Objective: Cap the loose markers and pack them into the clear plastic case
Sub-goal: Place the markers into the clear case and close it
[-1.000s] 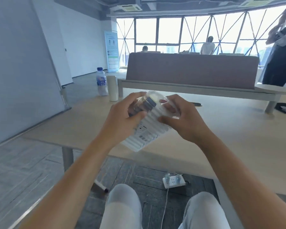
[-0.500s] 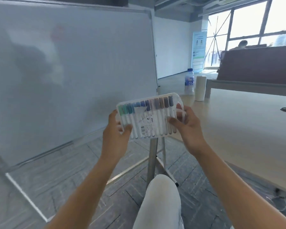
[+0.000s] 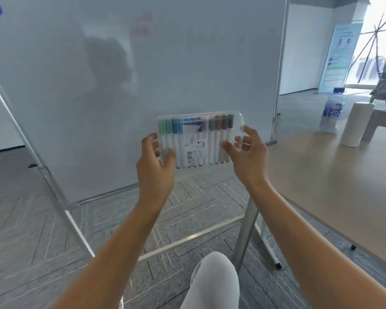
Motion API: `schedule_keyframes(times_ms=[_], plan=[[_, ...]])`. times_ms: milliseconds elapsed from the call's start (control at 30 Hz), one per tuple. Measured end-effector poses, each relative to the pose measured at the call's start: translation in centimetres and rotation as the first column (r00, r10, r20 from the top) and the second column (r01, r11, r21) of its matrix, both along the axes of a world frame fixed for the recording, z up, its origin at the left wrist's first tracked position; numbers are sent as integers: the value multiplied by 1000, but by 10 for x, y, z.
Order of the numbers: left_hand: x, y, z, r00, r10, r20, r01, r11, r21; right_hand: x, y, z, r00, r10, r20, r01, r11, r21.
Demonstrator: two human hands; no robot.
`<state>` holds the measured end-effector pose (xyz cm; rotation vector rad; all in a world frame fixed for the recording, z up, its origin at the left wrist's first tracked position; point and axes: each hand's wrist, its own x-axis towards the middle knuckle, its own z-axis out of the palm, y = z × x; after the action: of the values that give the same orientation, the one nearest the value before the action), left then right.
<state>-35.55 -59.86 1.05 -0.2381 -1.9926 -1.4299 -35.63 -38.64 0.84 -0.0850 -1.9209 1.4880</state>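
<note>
We hold the clear plastic case (image 3: 200, 139) of capped markers (image 3: 214, 141) upright, left hand (image 3: 155, 168) at nine o'clock, right hand (image 3: 246, 157) at three.

clear plastic case (image 3: 200, 141) — upright, held aloft; capped markers (image 3: 212, 139) — rowed inside

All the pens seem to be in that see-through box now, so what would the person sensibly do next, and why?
Probably set the clear case down on the table to the right. The capped markers sit in a row inside, and both the left hand and right hand hold it in mid-air before the whiteboard, with no loose pens in view.
</note>
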Motion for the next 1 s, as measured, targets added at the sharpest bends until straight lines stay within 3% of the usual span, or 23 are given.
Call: schedule_keyframes(times_ms=[233, 533, 1000], plan=[[-44, -11, -13, 997, 72, 34, -71, 997, -28, -58, -16, -9, 999, -11, 41, 12, 1000, -13], [-92, -31, -73, 974, 82, 213, -90, 996, 26, -116, -39, -65, 991, -30, 130, 12, 991, 132], [-134, -24, -135, 965, 148, 219, -123, 985, -122, -181, -43, -117, 974, 18, 224, -57, 984, 169]])
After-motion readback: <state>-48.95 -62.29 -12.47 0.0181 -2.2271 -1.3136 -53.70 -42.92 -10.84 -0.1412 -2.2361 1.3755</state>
